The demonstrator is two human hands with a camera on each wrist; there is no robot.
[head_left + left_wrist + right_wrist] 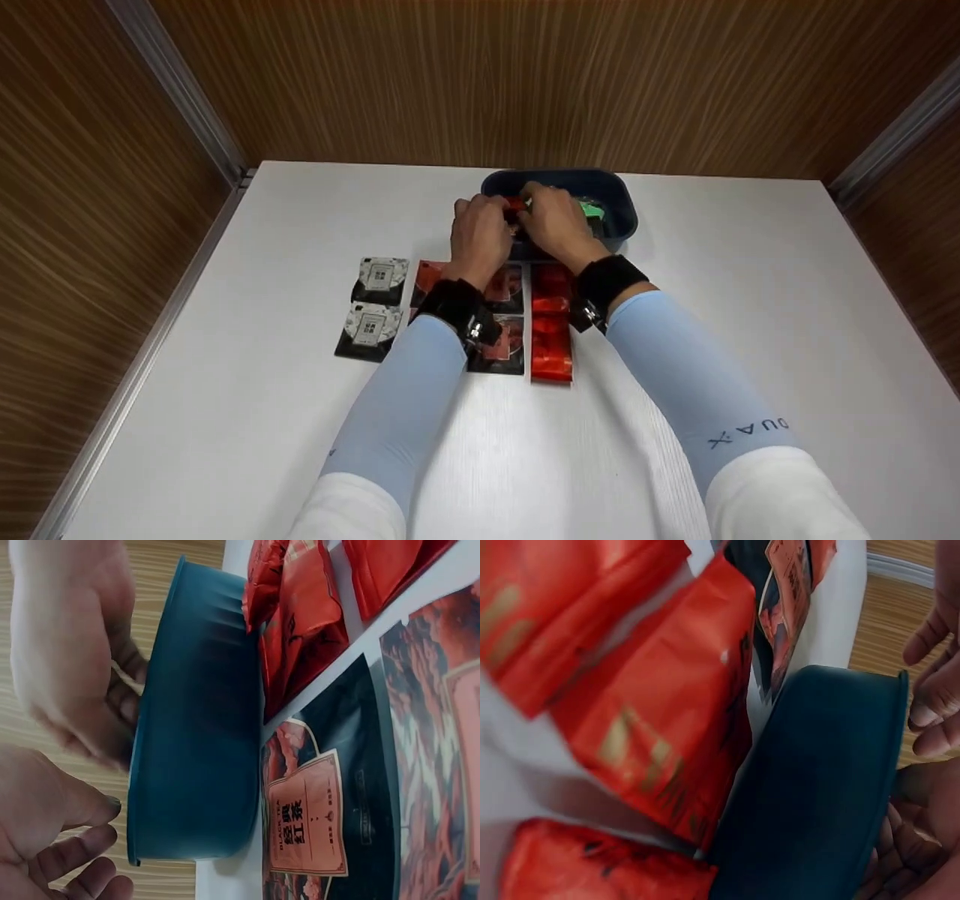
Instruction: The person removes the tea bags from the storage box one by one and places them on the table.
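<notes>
Two hands meet over a dark blue tub (619, 202) at the far side of the white counter (750, 300). From the head view, the left hand (480, 232) and right hand (551, 221) are curled together above the tub's near rim, and a small red packet (514, 208) shows between them; both hands seem to pinch it. A green packet (592, 210) lies inside the tub. On the counter nearer the person lie two black-and-white sachets (373, 309), dark red-printed sachets (504, 345) and a column of bright red packets (551, 337), all just in front of the tub.

From the left wrist, the tub's wall (199, 727) fills the middle, with bent fingers (82, 855) reaching over its rim; what they hold is hidden here. A dark sachet with a red label (311, 821) lies right beside the tub.

From the right wrist, red packets (660, 712) lie against the tub's outer wall (817, 787), and curled fingers (934, 712) hang above its rim, their grip out of sight.
</notes>
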